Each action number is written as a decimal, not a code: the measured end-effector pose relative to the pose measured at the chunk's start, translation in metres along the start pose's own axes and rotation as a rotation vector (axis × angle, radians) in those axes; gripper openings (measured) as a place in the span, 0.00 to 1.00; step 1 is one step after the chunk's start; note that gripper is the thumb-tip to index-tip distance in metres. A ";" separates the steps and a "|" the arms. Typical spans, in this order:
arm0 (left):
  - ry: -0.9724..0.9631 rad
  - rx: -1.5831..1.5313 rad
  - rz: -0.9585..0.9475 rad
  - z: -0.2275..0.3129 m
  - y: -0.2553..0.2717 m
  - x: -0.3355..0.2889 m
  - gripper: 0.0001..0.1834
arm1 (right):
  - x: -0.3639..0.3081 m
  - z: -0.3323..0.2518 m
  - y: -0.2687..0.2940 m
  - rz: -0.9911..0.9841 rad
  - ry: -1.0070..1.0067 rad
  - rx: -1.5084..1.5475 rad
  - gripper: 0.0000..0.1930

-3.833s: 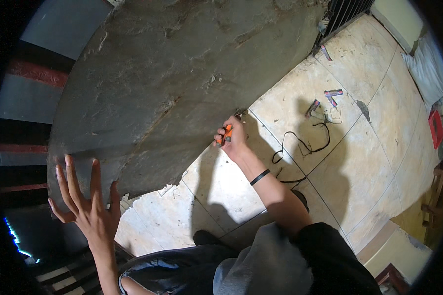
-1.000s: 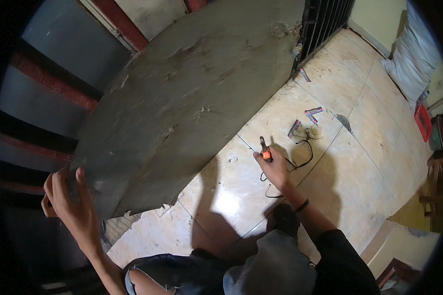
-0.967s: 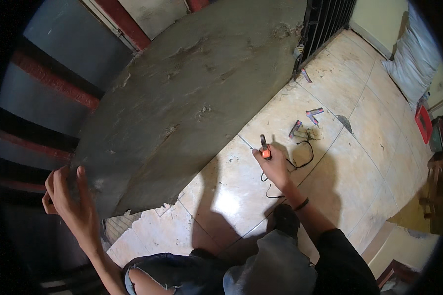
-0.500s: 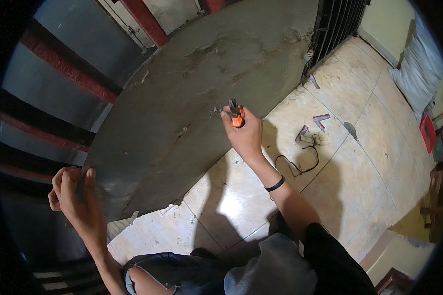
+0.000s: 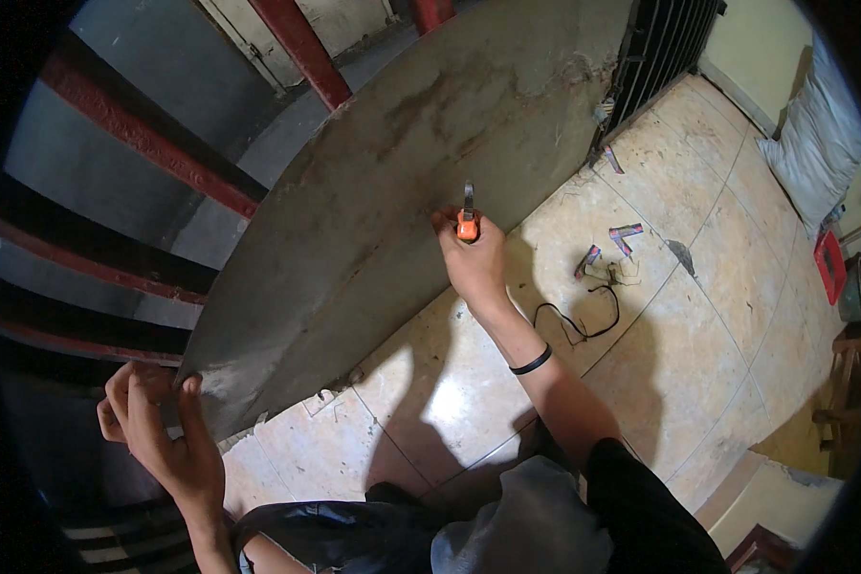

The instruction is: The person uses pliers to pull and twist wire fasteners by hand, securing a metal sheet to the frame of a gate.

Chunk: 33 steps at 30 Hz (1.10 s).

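A large grey sheet point(image 5: 344, 210), streaked with brown stains, stands tilted in front of red and black bars. Its near left corner is pinched between the thumb and fingers of my left hand point(image 5: 158, 421). My right hand point(image 5: 475, 263) is closed round orange-handled pliers point(image 5: 468, 220), held just off the middle of the sheet with the dark jaws pointing away from me. The tips of my right thumb and index finger are close to the sheet; whether they touch it or pinch something small, I cannot tell.
Red bars point(image 5: 297, 48) run along the left. A black grille point(image 5: 665, 57) stands at the sheet's far end. On the tiled floor point(image 5: 708, 325) lie small printed strips point(image 5: 626, 231) and a black cord point(image 5: 598, 330). A pale sack point(image 5: 818, 143) leans at the right near a red object point(image 5: 829, 268).
The sheet's upper left edge has come away from the bars, toward the right. My left hand has moved down and slightly right with the corner. The pliers have turned a little in my right hand.
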<state>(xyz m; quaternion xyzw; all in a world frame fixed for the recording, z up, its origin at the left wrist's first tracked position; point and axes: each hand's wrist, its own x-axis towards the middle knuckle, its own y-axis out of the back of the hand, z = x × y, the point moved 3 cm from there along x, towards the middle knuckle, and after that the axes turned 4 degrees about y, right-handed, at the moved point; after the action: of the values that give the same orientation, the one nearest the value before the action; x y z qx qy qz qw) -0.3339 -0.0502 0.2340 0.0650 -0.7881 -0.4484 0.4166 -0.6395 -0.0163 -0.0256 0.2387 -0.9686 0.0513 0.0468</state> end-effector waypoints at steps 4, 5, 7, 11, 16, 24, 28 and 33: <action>0.002 0.003 0.012 -0.001 -0.001 0.000 0.07 | -0.003 -0.003 0.003 0.003 -0.082 0.137 0.12; 0.008 -0.001 0.006 -0.002 -0.001 0.000 0.07 | -0.002 -0.002 0.004 -0.030 -0.058 0.097 0.11; 0.057 -0.009 0.012 -0.005 -0.005 0.006 0.06 | -0.005 -0.003 0.011 -0.065 -0.038 0.056 0.12; 0.113 0.048 0.070 -0.009 -0.015 0.016 0.08 | -0.038 -0.002 0.029 -0.209 -0.415 0.357 0.22; 0.057 0.130 0.121 -0.027 -0.029 0.021 0.10 | -0.089 0.020 0.045 -0.251 -0.837 0.606 0.20; 0.056 0.180 0.196 -0.044 -0.042 0.022 0.12 | -0.100 0.059 0.060 -0.345 -0.169 -0.500 0.26; 0.078 0.190 0.121 -0.049 -0.043 0.020 0.14 | -0.069 0.026 0.057 -0.288 0.160 -0.648 0.30; 0.076 0.181 0.151 -0.053 -0.044 0.023 0.14 | -0.046 0.028 0.056 -0.171 0.286 -0.569 0.31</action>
<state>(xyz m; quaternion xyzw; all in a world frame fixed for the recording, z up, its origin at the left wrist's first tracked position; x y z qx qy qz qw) -0.3230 -0.1215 0.2275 0.0599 -0.8116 -0.3402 0.4711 -0.6270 0.0507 -0.0633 0.2869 -0.9042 -0.1925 0.2511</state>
